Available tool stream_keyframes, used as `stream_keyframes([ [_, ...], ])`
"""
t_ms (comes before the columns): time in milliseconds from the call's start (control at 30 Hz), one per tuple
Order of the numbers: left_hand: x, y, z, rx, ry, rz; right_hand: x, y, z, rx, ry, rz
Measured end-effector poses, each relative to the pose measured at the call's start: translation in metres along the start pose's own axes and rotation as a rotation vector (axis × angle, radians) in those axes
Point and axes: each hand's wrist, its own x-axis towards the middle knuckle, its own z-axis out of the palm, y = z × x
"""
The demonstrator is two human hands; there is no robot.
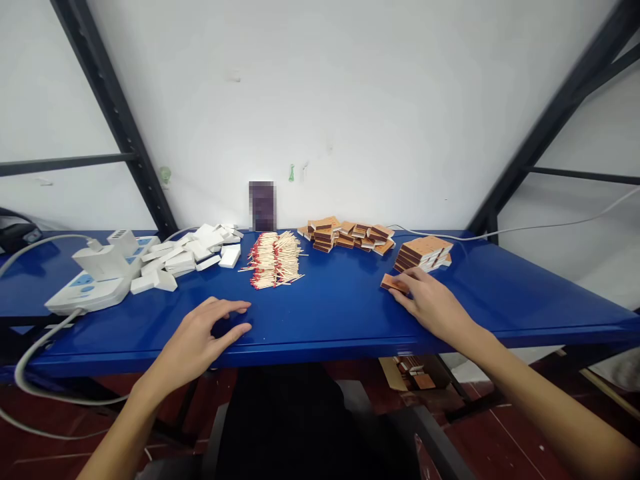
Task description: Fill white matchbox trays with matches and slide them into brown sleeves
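My right hand (425, 297) pinches a brown matchbox (392, 283) between thumb and fingers, at the front of a neat stack of matchboxes (419, 251). Over the front of the blue table, my left hand (207, 333) hovers with thumb and fingers apart, nothing in it. Beyond it lie two rows of loose matches (276, 260), many with red heads showing. White box pieces (193, 252) are heaped to their left. A looser pile of brown matchbox sleeves (345, 233) sits near the wall.
On the left, a white power strip (95, 283) holds plugged-in chargers, its cable hanging over the front edge. A dark pixelated upright object (263, 207) leans by the wall. Below the blue table (320, 313) stands a cardboard box (415, 373) with matchbox pieces. Dark shelf posts (115, 107) frame the sides.
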Motion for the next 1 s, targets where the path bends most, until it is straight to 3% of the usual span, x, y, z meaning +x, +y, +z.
stream_keyframes([
  [100,0.000,-0.001,0.001,0.020,-0.002,0.007,-0.004,0.010,0.007,-0.043,0.035,0.006],
  [300,0.001,0.001,-0.003,0.005,-0.040,-0.032,0.011,0.020,0.007,-0.040,-0.014,0.103],
  [467,0.022,-0.012,-0.025,0.062,-0.201,-0.014,0.015,0.009,0.000,-0.040,0.017,0.102],
  [567,0.050,-0.033,-0.038,0.366,-0.018,0.061,0.027,-0.005,-0.008,0.002,0.101,0.003],
  [667,0.073,-0.056,-0.042,0.688,0.113,-0.072,0.065,-0.010,-0.019,-0.012,0.121,-0.083],
  [767,0.081,-0.073,-0.039,0.765,0.039,-0.144,0.121,0.001,-0.030,-0.073,-0.007,0.011],
  [867,0.078,-0.084,-0.036,0.776,0.008,-0.104,0.167,0.018,-0.034,-0.036,-0.298,0.201],
  [1000,0.077,-0.090,-0.035,0.728,0.054,-0.063,0.187,0.028,-0.029,0.000,-0.381,0.210],
])
